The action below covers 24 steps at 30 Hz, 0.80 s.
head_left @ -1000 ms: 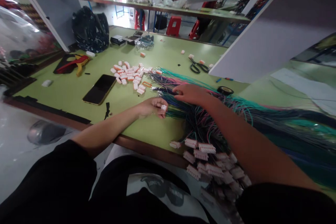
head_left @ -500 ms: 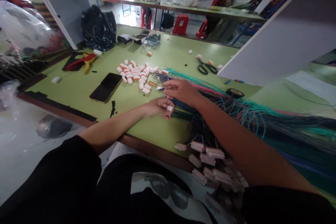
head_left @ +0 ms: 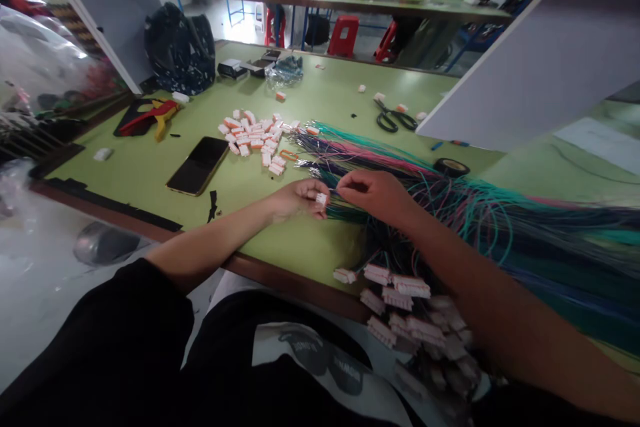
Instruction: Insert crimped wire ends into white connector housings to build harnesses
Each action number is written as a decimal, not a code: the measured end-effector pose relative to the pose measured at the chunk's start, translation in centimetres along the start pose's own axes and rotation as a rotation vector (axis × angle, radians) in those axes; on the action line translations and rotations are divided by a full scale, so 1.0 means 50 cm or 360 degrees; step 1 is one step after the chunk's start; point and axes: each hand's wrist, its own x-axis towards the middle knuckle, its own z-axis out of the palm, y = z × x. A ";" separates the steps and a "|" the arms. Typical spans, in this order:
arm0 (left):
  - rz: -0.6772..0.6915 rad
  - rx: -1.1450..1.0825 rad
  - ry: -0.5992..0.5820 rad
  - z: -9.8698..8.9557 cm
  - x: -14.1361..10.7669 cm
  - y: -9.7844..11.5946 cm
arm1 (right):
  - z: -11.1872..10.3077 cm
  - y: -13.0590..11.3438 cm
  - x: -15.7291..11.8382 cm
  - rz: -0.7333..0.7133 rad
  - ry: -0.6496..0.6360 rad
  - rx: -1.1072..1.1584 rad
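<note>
Between the fingers of my left hand (head_left: pixel 309 198) is a small white and orange connector housing (head_left: pixel 321 199). Just to its right, my right hand (head_left: pixel 367 188) pinches a thin wire (head_left: pixel 334 191) whose end points at the housing; whether it touches is too small to tell. Beneath and behind my right hand spreads a bundle of wires (head_left: pixel 370 160) in green, pink and dark colours, with bare metal tips at its left end. Loose connector housings (head_left: pixel 255 135) lie in a pile beyond my left hand. Several wired connectors (head_left: pixel 410 285) hang over the table's front edge.
A phone (head_left: pixel 198 165) lies left of the pile. Scissors (head_left: pixel 393 117) and a roll of black tape (head_left: pixel 451 167) are farther right. A red and yellow tool (head_left: pixel 150 117) and a dark bag (head_left: pixel 179 48) sit at the left. A slanted panel (head_left: pixel 510 60) juts in at the right.
My right hand has moved right and slightly nearer, away from the wire tips, with a wire now pinched in it. My left hand keeps the connector housing in nearly the same place.
</note>
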 end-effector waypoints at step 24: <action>-0.0041 -0.0063 -0.0005 -0.004 -0.005 0.002 | 0.040 0.014 -0.029 -0.0022 0.0001 -0.0203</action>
